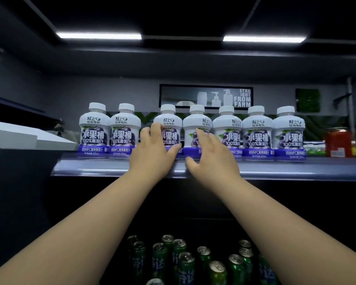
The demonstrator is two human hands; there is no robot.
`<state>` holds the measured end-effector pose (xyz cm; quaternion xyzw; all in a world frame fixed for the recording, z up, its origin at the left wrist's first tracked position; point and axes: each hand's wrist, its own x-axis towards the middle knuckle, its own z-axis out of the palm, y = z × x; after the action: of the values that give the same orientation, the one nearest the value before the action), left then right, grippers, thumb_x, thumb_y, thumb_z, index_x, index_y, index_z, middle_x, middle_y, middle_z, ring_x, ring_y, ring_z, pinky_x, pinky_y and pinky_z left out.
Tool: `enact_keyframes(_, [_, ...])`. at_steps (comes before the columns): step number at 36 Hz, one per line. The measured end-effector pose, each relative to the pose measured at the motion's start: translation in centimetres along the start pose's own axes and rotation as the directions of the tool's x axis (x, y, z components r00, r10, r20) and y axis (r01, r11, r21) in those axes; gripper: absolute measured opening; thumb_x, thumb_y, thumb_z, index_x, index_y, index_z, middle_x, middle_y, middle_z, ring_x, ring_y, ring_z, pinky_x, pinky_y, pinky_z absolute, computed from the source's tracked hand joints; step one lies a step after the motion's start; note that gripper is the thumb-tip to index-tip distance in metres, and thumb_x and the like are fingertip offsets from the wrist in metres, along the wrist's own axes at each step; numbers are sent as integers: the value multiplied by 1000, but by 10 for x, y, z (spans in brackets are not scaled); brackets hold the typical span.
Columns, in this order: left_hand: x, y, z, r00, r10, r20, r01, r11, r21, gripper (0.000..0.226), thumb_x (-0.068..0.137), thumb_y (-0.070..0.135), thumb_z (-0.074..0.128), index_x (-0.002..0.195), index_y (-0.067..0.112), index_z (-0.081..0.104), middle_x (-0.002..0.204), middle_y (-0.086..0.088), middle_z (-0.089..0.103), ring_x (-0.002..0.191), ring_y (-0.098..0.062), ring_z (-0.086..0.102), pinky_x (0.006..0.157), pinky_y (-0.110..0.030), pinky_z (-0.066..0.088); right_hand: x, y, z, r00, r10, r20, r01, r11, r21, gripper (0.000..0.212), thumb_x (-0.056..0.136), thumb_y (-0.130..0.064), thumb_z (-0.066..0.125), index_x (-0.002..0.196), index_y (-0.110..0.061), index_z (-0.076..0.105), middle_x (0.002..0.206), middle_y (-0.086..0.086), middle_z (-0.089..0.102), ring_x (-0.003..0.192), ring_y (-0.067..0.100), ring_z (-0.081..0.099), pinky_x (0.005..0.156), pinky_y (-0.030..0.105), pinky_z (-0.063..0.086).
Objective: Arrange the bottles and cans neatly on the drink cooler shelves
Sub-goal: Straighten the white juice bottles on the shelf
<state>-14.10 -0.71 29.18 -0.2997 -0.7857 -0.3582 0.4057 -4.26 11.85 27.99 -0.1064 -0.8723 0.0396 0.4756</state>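
Several white grape juice bottles with purple labels stand in a row on the top shelf (pixel 275 167). There is a gap between the second bottle (pixel 125 128) and the third bottle (pixel 169 122). My left hand (pixel 152 151) wraps the lower part of the third bottle, fingers on its left side and thumb on its right. My right hand (pixel 211 155) lies flat against the front of the fourth bottle (pixel 195 124), with the thumb spread away below. Green cans (pixel 185 262) stand in a loose cluster on a dark shelf beneath my arms.
Red jars (pixel 337 142) stand at the right end of the top shelf, past the last bottle (pixel 289 130). A clear price rail (pixel 90 165) runs along the shelf's front edge. A white slanted surface (pixel 19 136) is at the left.
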Motion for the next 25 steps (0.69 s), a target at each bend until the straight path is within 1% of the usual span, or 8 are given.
enact_keyframes(4, [8,-4,-2,1000,-1,-11,1,999,48,66,89,46,62,138,19,27,139,-10,37,112,-39,54,82,-43,42,5,5,-1,998,-43,-35,45,998,42,68,94,-32,58,154,-22,30,150,1,44,133,24,44,105,35,37])
enact_keyframes(7, [8,-11,-2,998,34,-53,-30,996,80,70,89,42,62,142,18,24,137,-10,37,112,-37,53,84,-43,43,14,4,1,994,-96,-47,99,993,69,63,94,-30,58,152,-21,35,140,3,54,122,26,53,97,36,42])
enact_keyframes(9, [6,-13,-2,996,42,-84,-33,994,104,72,88,42,62,143,17,24,134,-10,40,113,-36,51,87,-43,43,22,1,3,994,-76,-74,83,992,96,64,93,-32,59,151,-20,34,133,5,58,114,28,57,93,39,47])
enact_keyframes(11, [5,-16,1,988,63,-139,-37,983,181,73,85,47,62,142,16,27,127,-11,47,111,-33,49,89,-43,40,28,-2,6,997,-18,-77,25,996,89,68,92,-37,60,150,-20,30,129,7,58,114,31,56,93,42,47])
enact_keyframes(14, [2,-15,4,980,67,-188,-11,958,286,75,83,57,56,140,16,29,117,-10,55,105,-32,49,87,-42,38,34,-5,13,997,51,-50,-49,998,28,79,91,-47,59,152,-18,18,134,12,54,118,37,54,92,45,45])
enact_keyframes(16, [2,-15,5,984,11,-178,43,953,301,80,83,65,52,142,18,26,118,-10,58,109,-32,49,90,-42,37,38,-7,17,997,77,-26,-77,997,-4,90,92,-52,57,156,-16,5,139,13,52,119,37,54,90,45,46])
enact_keyframes(19, [5,-16,5,986,-25,-167,75,951,300,83,83,69,47,144,19,22,122,-8,60,112,-33,48,92,-43,35,45,-7,18,989,147,30,-147,989,2,103,90,-57,59,158,-22,-11,134,11,58,115,35,58,83,45,49])
enact_keyframes(25, [2,-20,6,976,-46,-211,98,966,241,77,87,62,51,143,18,23,122,-10,60,112,-34,49,91,-43,35,38,-4,16,990,136,-28,-133,988,76,104,85,-64,63,157,-24,0,133,9,60,118,34,58,82,43,46])
